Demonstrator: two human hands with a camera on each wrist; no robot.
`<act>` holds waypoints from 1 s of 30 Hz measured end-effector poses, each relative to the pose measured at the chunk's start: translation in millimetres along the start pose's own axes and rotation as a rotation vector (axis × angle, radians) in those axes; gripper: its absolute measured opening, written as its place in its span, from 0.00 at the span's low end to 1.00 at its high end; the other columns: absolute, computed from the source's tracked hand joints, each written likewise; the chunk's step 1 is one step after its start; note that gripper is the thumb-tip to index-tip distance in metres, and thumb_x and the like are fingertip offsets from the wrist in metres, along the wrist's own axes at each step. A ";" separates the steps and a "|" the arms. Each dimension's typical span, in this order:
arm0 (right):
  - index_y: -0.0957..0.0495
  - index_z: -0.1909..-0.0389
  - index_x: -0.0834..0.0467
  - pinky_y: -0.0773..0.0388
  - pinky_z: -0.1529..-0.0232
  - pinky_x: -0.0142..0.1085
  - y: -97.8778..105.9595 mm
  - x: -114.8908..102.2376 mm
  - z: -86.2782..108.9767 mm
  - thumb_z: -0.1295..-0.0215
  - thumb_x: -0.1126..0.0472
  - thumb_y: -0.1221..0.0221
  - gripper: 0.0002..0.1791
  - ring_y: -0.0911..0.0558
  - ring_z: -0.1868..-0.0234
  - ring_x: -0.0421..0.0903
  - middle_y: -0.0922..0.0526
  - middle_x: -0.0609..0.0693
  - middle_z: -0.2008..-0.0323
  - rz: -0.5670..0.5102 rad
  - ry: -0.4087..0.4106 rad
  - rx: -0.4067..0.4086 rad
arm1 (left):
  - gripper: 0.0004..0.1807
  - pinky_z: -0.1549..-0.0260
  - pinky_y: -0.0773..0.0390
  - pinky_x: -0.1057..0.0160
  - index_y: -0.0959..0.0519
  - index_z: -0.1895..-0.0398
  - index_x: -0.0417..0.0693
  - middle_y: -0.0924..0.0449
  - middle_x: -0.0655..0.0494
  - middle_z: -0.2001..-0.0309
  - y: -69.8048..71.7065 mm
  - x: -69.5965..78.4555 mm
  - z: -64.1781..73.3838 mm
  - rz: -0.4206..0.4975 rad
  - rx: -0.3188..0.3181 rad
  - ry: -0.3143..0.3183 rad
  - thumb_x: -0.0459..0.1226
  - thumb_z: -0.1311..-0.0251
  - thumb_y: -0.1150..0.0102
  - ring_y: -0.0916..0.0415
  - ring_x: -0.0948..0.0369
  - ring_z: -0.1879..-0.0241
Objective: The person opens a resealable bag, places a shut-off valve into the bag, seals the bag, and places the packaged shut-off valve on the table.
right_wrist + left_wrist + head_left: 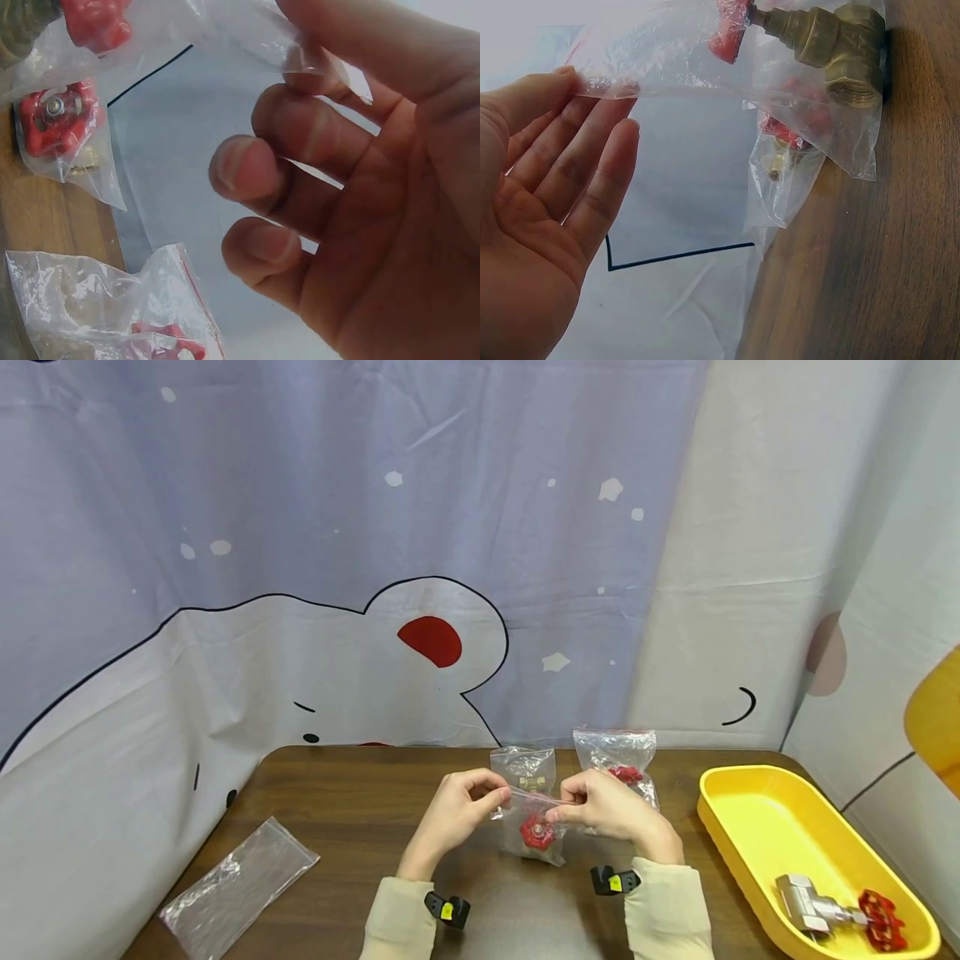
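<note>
You pinch the bag (517,817) by its top edge with both hands: your left hand (461,806) has one end between thumb and fingertips, your right hand (611,806) the other end between thumb and index finger, its remaining fingers loosely bent. Valve (537,832) sits inside the bag, below and between your two grips, red wheel uppermost, brass body beneath, low by the table (360,852); neither hand touches it. Just beyond it stand a second bag (517,764) and, to the right, a third bag (615,743), each with a red-wheeled valve. A flat bag (240,889) lies well to your left; the yellow tray (757,810) at your right holds a silver valve (813,910). Marks on your wristbands' yellow tags (616,883) are too small to read.
</note>
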State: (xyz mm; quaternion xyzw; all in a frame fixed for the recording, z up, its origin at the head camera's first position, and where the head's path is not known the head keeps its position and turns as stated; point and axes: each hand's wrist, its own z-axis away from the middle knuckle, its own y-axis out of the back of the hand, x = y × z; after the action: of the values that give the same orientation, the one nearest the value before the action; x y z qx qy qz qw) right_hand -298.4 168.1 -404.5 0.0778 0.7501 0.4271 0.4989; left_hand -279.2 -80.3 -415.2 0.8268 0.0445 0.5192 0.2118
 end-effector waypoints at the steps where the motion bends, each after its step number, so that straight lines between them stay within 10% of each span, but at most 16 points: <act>1: 0.30 0.85 0.53 0.39 0.80 0.30 -0.4 0.6 0.0 0.44 0.50 0.30 0.21 0.35 0.82 0.34 0.35 0.38 0.86 0.006 0.010 0.001 | 0.03 0.78 0.29 0.69 0.17 0.66 0.36 0.17 0.48 0.71 -0.7 -3.6 -0.7 -0.002 -0.004 0.006 0.29 0.38 0.37 0.26 0.62 0.76; 8: 0.33 0.85 0.52 0.40 0.79 0.30 -2.5 2.0 -1.9 0.41 0.53 0.32 0.22 0.36 0.81 0.34 0.38 0.37 0.86 0.045 0.043 0.010 | 0.02 0.78 0.28 0.68 0.16 0.66 0.45 0.17 0.58 0.72 -5.0 -30.6 -4.5 -0.004 -0.001 0.029 0.34 0.38 0.35 0.25 0.64 0.75; 30: 0.32 0.85 0.52 0.38 0.81 0.30 4.7 4.4 5.7 0.40 0.52 0.32 0.21 0.35 0.83 0.34 0.36 0.37 0.86 -0.013 0.031 0.014 | 0.04 0.76 0.27 0.68 0.15 0.66 0.48 0.18 0.60 0.72 -2.4 -34.2 -4.5 0.013 0.002 0.013 0.38 0.38 0.34 0.24 0.65 0.73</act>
State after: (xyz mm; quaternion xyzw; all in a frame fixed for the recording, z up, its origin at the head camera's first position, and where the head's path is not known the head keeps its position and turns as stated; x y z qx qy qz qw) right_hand -297.3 176.6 -404.9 0.0699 0.7612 0.4197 0.4895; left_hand -298.4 -86.8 -443.1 0.8239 0.0410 0.5259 0.2072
